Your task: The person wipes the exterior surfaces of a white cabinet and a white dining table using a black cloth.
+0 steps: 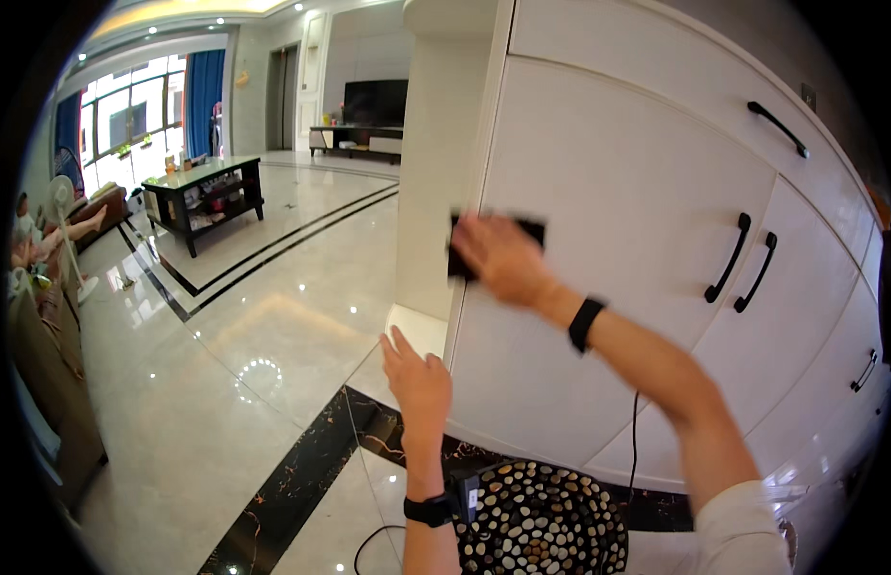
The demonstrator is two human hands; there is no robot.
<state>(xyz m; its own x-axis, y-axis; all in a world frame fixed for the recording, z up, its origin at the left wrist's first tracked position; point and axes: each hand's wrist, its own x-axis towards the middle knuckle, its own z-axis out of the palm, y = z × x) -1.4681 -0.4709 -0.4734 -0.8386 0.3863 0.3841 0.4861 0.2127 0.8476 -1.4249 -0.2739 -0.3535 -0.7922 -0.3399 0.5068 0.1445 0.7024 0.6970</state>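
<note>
My right hand [499,259] lies flat over a dark cloth [529,231], pressing it to the left edge of a white cabinet door [596,180]. The cloth and hand are slightly blurred, and most of the cloth is covered by my fingers. Lower and to the left, my left hand [419,381] is raised with fingers apart and holds nothing. It appears in front of the pale ledge [420,320] beside the cabinet; whether it touches anything is unclear. Black bar handles [728,257] are fixed to the cabinet doors.
A pebble-patterned round mat or seat [539,517] is below my arms. A black cable [635,445] hangs along the cabinet front. Farther left are a coffee table [201,180], a white standing fan [61,201] and a person's leg [82,226] by a sofa [50,345].
</note>
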